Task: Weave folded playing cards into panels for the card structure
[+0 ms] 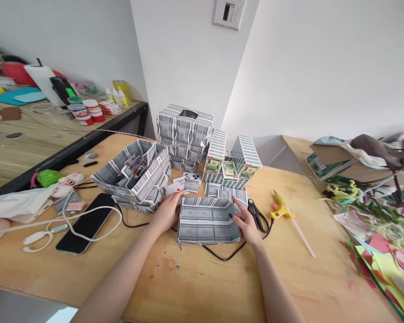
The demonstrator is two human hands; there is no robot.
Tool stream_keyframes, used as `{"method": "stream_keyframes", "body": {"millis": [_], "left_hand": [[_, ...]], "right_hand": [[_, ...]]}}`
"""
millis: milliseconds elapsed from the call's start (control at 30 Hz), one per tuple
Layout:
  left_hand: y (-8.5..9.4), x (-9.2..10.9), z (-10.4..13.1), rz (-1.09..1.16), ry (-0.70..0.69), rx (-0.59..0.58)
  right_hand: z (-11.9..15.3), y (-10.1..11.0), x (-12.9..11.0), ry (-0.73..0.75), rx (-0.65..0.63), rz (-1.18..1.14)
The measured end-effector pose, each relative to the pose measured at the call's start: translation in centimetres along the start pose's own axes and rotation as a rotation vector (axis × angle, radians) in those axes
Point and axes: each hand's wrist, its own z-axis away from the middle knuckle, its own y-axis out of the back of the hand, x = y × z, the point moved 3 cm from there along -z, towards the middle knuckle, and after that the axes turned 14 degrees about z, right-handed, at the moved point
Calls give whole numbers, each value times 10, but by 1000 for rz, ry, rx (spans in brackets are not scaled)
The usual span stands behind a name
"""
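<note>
A shallow rectangular tray made of grey-patterned playing cards (207, 224) sits in front of me, tilted so that its inside faces me. My left hand (166, 213) holds its left side, the fingers reaching behind the far left corner. With my right hand (247, 222) I grip the right wall, thumb over the rim and fingers outside. Loose playing cards (178, 185) lie just behind the tray, some face up. A larger card basket (134, 170) with cards inside stands to the left. Black-handled scissors (258, 216) rest by my right hand.
A yellow glue gun (281, 207) with a glue stick lies at right. Card boxes (229, 168) and a tall card-built box (185, 134) stand behind. A phone (85, 224) and white cable are at left. Paper scraps (384, 255) heap the right edge. A black cord (222, 258) runs below the tray.
</note>
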Motion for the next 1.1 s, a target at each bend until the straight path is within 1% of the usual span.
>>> {"method": "stream_keyframes", "body": {"millis": [67, 100, 233, 433, 533, 700, 767, 867, 933, 1000, 1100], "left_hand": [[-2, -1, 0, 12, -12, 5], [-2, -2, -1, 16, -20, 10], [-5, -4, -1, -21, -23, 40], [-7, -2, -1, -163, 13, 57], [-7, -2, 0, -160, -10, 95], [-7, -11, 1, -119, -7, 164], [-8, -13, 1, -119, -1, 153], [-11, -16, 1, -106, -11, 97], [-12, -18, 0, -74, -2, 96], [-11, -19, 0, -31, 12, 164], [-6, -13, 0, 42, -19, 273]], "right_hand": [[1, 2, 3, -4, -56, -45], [1, 2, 5, -13, -58, -53], [2, 2, 12, -38, -10, -37], [5, 4, 15, 7, 39, -100], [6, 4, 15, 18, 12, -161], [7, 2, 12, 43, -47, -194], [6, 1, 12, 57, -36, -171], [4, 1, 16, 60, 8, -139], [2, 1, 19, 46, 35, -125], [1, 0, 20, 33, 54, -107], [0, 0, 18, 37, 64, -70]]}}
